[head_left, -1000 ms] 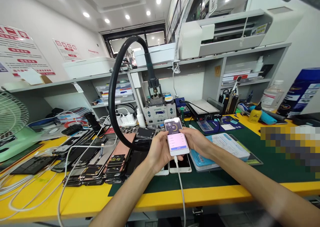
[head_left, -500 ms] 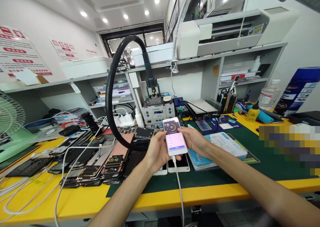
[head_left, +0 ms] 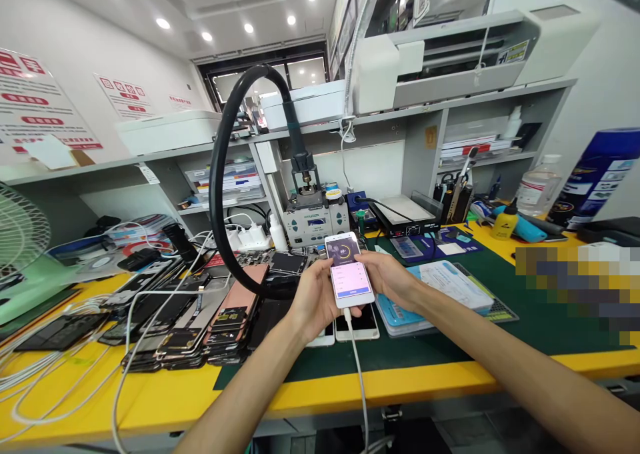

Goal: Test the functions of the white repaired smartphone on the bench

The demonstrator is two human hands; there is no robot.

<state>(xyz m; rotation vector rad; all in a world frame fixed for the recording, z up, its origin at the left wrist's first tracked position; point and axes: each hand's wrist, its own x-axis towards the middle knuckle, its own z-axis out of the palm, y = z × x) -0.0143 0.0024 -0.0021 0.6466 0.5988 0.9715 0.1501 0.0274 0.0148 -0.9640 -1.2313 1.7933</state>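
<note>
A white smartphone (head_left: 351, 274) is held upright between both hands, its screen lit with a yellow ring gauge above a pale list and a blue bar. My left hand (head_left: 316, 297) wraps the phone's left edge from below, thumb on its side. My right hand (head_left: 384, 275) grips the right edge, thumb near the screen. A white charging cable (head_left: 356, 361) is plugged into the phone's bottom end and hangs over the table edge. Beneath the hands another white phone (head_left: 361, 327) lies on the green mat (head_left: 415, 354), with part of a further one beside it.
Stacked phone parts (head_left: 233, 314) and loose white cables crowd the left, beside a green fan (head_left: 30, 254). A black hose (head_left: 219, 174) arches up from the rework station (head_left: 316, 224). Right of my hands lie a blue plastic case (head_left: 400, 314), a yellow bottle (head_left: 505, 222) and a spray can (head_left: 595, 174).
The number inside the ring on the phone's screen has risen from about 55 to about 60. Both hands keep their hold; the view has shifted slightly.
</note>
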